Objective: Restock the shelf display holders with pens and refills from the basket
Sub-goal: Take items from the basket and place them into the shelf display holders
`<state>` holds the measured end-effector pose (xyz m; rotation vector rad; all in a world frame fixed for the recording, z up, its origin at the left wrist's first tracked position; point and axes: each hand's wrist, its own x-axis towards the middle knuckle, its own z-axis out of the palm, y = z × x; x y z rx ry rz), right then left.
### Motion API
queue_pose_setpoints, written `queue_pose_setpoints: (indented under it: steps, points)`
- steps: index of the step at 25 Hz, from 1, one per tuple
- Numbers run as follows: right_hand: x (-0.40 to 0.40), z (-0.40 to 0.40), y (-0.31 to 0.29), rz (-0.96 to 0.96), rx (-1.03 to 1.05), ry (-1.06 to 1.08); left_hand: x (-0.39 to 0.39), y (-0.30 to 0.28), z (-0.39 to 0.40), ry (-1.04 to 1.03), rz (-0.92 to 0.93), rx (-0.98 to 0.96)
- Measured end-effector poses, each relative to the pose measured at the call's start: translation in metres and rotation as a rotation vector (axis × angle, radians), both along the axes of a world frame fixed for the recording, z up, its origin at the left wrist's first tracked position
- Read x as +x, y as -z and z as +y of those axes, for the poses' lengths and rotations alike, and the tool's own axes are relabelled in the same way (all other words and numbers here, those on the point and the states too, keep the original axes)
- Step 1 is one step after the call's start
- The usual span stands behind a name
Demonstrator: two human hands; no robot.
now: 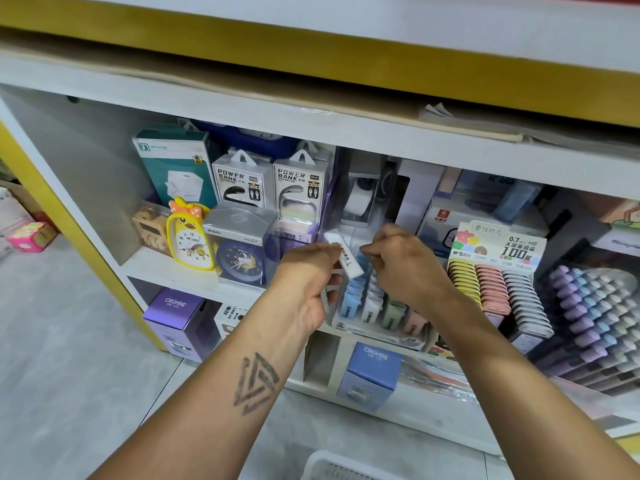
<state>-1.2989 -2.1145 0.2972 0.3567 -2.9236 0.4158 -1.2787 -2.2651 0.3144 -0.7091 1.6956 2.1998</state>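
Left hand [308,282] gripped white refill packs [341,252], held above display holder [377,306]. Right hand [405,268] fingers curled, pinching into holder's packs. Legible: "POWER BANK" boxes [273,185], "CRUHRE" box [372,372], "0.7 HB 100" card [498,245]. White basket [332,465] at bottom edge.

Stationery shop, stocked shelf [180,271], boxed power banks [242,181], lead-refill display [498,251]
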Motion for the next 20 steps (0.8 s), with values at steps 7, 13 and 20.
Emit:
queue_pose_setpoints:
  steps: [7,13,20]
  points:
    - [0.014,0.014,-0.036,-0.289,-0.937,0.111,0.005,0.001,0.013,0.099,0.145,0.023]
    - [0.02,0.038,-0.051,-0.182,-1.057,0.164,0.006,-0.009,0.025,0.145,0.156,-0.036]
    - [0.016,0.054,-0.041,0.087,-0.74,0.25,0.002,-0.011,0.024,-0.017,0.116,0.084]
